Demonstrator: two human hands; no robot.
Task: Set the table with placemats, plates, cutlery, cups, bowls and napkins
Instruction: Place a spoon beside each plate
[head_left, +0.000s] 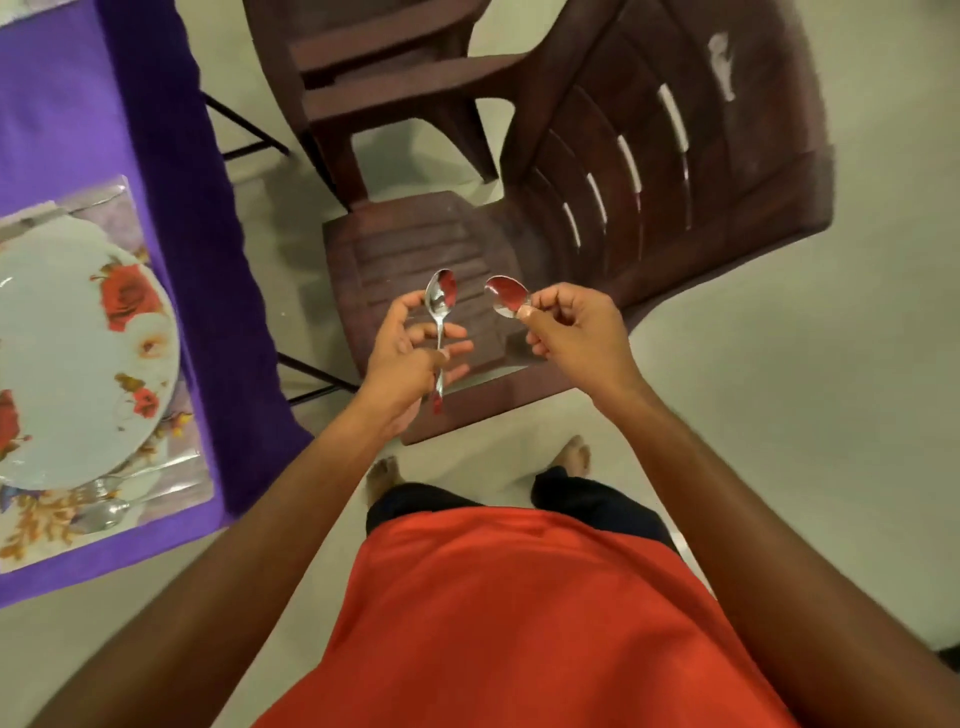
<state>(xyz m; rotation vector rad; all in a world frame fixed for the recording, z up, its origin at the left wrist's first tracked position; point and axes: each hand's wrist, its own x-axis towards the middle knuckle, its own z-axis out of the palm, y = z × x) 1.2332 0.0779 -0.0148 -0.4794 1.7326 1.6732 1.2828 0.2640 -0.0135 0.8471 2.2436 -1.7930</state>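
Floor (779, 415) and a brown chair (649, 156) lie below. Left hand (410, 348) grips a spoon (441, 301); right hand (571, 327) pinches a second spoon (506, 299). Left, a plate (67, 364) sits on the desk's (171, 208) mat (176, 483).

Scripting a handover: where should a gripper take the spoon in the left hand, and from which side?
Probably the neck just below the bowl, approached from the bowl end. The spoon juts bowl-first past the left hand, which grips its mid-handle.

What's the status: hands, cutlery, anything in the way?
Left hand grips a spoon. Right hand pinches a second spoon. Plate on table, left. Chair directly ahead.
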